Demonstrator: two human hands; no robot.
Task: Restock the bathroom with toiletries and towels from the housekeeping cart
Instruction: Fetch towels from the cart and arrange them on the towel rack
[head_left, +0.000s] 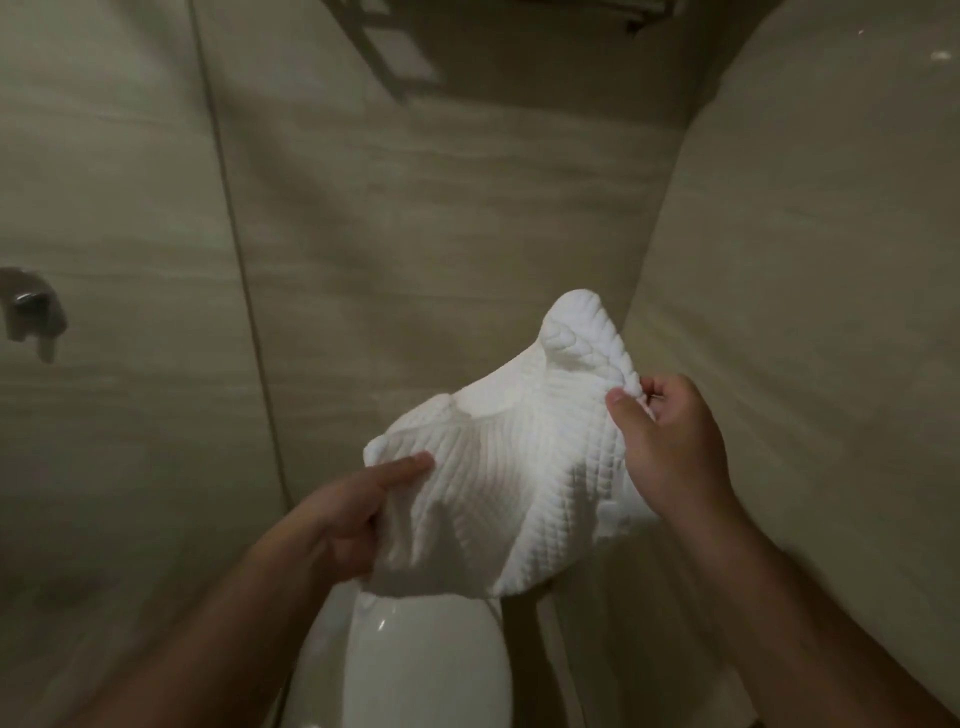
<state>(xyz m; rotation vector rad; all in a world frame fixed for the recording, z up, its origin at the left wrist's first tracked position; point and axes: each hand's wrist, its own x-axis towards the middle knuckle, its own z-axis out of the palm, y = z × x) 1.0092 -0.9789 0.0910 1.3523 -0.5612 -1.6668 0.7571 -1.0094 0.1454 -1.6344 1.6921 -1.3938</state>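
Observation:
A white quilted towel (511, 467) hangs bunched in the air between both hands, above a white toilet (426, 665). My right hand (670, 447) pinches its upper right edge between thumb and fingers. My left hand (353, 514) holds the towel's lower left edge, with the index finger laid straight along the cloth and the other fingers hidden under it. The towel's lower part drapes down and hides the back of the toilet.
Beige tiled walls close in ahead and on the right. A glass shower partition (244, 291) stands on the left, with a chrome shower fitting (31, 306) behind it. A metal rack (587, 10) shows at the top edge, above its shadow.

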